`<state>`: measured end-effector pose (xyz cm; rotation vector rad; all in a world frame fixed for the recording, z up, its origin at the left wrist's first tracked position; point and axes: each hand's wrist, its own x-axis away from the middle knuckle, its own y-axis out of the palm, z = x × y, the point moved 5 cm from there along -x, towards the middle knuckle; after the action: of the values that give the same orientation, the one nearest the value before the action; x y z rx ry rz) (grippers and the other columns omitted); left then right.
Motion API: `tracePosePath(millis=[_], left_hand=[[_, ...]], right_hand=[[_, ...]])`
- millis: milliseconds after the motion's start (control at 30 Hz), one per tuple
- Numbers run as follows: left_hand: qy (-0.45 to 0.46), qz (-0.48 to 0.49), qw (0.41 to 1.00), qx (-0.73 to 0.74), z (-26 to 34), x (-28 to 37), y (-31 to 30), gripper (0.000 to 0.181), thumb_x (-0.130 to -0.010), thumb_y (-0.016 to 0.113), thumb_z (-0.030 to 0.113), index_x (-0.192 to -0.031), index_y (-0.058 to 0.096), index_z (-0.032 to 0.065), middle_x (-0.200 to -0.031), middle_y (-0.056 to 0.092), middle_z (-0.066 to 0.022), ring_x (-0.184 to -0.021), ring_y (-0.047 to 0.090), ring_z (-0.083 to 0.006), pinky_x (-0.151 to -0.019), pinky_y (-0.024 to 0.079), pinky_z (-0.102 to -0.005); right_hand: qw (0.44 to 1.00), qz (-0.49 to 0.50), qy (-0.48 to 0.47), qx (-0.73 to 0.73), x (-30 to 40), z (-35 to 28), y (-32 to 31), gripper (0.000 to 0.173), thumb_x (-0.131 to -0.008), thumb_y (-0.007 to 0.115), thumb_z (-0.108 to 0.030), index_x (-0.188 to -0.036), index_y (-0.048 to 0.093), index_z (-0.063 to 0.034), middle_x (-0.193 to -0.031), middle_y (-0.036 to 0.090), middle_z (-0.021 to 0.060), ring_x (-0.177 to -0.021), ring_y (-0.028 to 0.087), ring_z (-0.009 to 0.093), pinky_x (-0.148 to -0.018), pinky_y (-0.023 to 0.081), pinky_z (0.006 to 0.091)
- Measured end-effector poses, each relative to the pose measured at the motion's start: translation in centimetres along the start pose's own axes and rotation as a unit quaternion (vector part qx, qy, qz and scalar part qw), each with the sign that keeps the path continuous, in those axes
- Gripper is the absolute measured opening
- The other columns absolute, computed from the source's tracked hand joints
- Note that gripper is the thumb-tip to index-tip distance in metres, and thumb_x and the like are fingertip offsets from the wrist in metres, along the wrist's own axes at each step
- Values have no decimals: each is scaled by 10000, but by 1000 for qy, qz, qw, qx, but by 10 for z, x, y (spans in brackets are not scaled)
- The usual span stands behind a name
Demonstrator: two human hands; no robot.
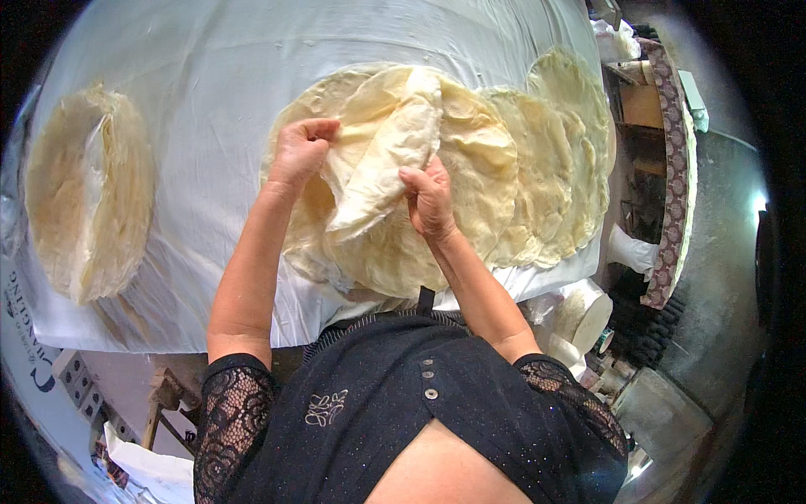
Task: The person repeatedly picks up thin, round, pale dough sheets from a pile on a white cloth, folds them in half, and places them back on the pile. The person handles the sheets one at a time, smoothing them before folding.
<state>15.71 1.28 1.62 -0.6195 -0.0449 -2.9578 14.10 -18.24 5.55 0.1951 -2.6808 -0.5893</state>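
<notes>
Before me, a thin, cream-yellow round sheet point(390, 145) is partly folded over on itself. It lies on a pile of similar wrinkled round sheets point(482, 183). My left hand point(300, 153) pinches the sheet's left part between thumb and curled fingers. My right hand point(431, 196) grips the lower right edge of the folded flap, thumb on top. Between my hands the flap slants from upper right to lower left, its paler side showing. I cannot tell what the sheets are made of.
White sheeting point(208, 126) covers the work surface. A separate folded stack of round sheets point(119, 201) lies at far left. More sheets point(560, 157) overlap at right. Beyond the right edge are a patterned padded strip point(667, 170), a white roll point(589, 315) and a white bag point(631, 250).
</notes>
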Motion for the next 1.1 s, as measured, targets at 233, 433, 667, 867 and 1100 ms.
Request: tracePosePath(millis=[233, 433, 667, 867, 1100], left_hand=[[336, -23, 928, -159, 62, 9, 34, 366, -875, 427, -38, -1208, 567, 24, -1239, 572, -130, -1181, 515, -232, -1007, 383, -314], [266, -143, 944, -130, 10, -3, 54, 440, -963, 412, 202, -1380, 390, 63, -1424, 389, -135, -1342, 320, -259, -1108, 233, -340], [330, -144, 771, -526, 6, 5, 76, 722, -852, 394, 645, -1424, 345, 207, -1522, 195, -89, -1411, 127, -281, -1149, 108, -387], [305, -137, 728, -598, 9, 8, 79, 804, -793, 440, 701, -1432, 329, 226, -1532, 165, -84, -1420, 96, -268, -1151, 86, -395], [312, -136, 695, -633, 9, 9, 84, 748, -826, 456, 625, -1430, 336, 201, -1535, 158, -88, -1420, 93, -285, -1144, 86, -412]], right_hand=[[995, -44, 58, 71, -27, 21, 13, 420, -807, 500, 16, -1223, 466, -30, -1071, 586, 34, -879, 561, 104, -783, 471, 248], [996, -19, -5, -91, -6, 10, 2, 431, -788, 486, 38, -1214, 481, -21, -1060, 603, 52, -910, 587, 121, -808, 494, 261], [980, 7, -83, -181, 42, -50, -73, 511, -721, 496, -6, -1231, 465, 32, -1124, 595, 145, -1016, 599, 233, -929, 482, 359], [976, 123, -117, -135, 99, -103, -133, 453, -773, 450, -65, -1211, 475, 46, -1118, 571, 148, -997, 592, 219, -887, 506, 334], [940, 175, -114, -272, 124, -128, -216, 269, -774, 459, -75, -898, 616, 103, -883, 641, 211, -769, 665, 283, -703, 594, 398]])
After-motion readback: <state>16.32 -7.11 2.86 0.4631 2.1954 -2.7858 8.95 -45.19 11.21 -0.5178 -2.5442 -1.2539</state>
